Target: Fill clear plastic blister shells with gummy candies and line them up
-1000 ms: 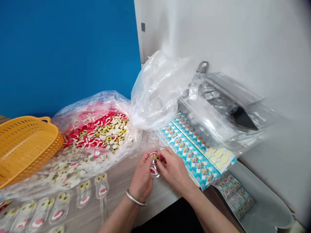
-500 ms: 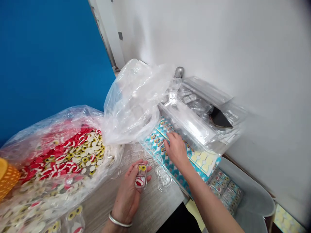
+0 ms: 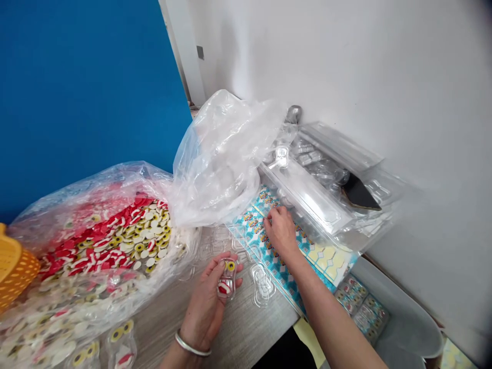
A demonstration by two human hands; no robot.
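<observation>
My left hand [image 3: 209,292] holds a small clear plastic blister case [image 3: 226,278] above the table, its fingers behind the case and its thumb at the side. Inside the case are yellow-rimmed eye pieces and a red-and-white mouth piece. Over a blue printed sticker sheet [image 3: 257,237] my right hand [image 3: 282,230] is bent down, with thumb and forefinger drawn together at the printed row. Whatever is between those fingertips is too small to make out. Part of the sheet shows bare yellow backing. Beside the sheet, empty clear cases [image 3: 263,287] lie on the table.
A clear bag [image 3: 115,230] of red mouth and yellow eye pieces spreads across the left. An orange basket [image 3: 17,266] stands at its edge. Behind are a crumpled plastic bag [image 3: 219,159] and clear trays [image 3: 311,189]. Packed cases [image 3: 363,307] sit on a grey chair [image 3: 407,307] at right.
The whole view has shifted slightly, so things sit a little further right. My right hand's fingers are more curled together over the sheet. The left hand still holds the case.
</observation>
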